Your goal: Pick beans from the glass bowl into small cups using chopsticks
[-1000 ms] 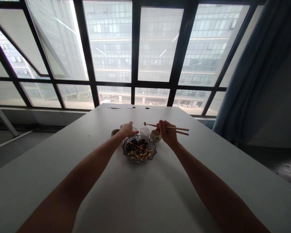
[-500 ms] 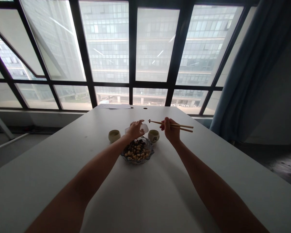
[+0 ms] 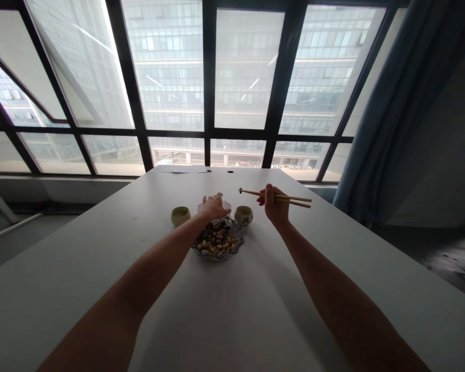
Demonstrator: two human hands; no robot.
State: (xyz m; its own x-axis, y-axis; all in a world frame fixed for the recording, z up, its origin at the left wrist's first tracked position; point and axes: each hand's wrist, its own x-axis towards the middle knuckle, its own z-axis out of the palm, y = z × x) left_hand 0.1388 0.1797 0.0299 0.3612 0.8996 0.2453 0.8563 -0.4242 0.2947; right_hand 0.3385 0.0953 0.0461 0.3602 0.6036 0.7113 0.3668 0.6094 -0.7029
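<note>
My right hand (image 3: 276, 204) is closed around a pair of wooden chopsticks (image 3: 298, 200), held nearly level above the table. Between their tips is a small dark piece (image 3: 241, 190), too small to name. My left hand (image 3: 216, 205) reaches over a translucent white plastic container (image 3: 227, 205), fingers spread; whether they touch it is unclear. In front of it, partly behind my left forearm, stands a scalloped glass bowl (image 3: 232, 253) of peanuts and dark pieces. A pale cup (image 3: 180, 217) is left of the bowl; another cup (image 3: 243, 216) with a dark character is right.
The long white table (image 3: 232, 310) runs toward the windows. At its far end lie sheets of paper (image 3: 182, 169) near a cable hole (image 3: 230, 171). A blue curtain (image 3: 375, 124) hangs at the right.
My left hand has lowered slightly, and the translucent piece that stood tilted beside its fingers now appears flat beneath it. My right hand still holds the chopsticks with the dark piece, almost unmoved.
</note>
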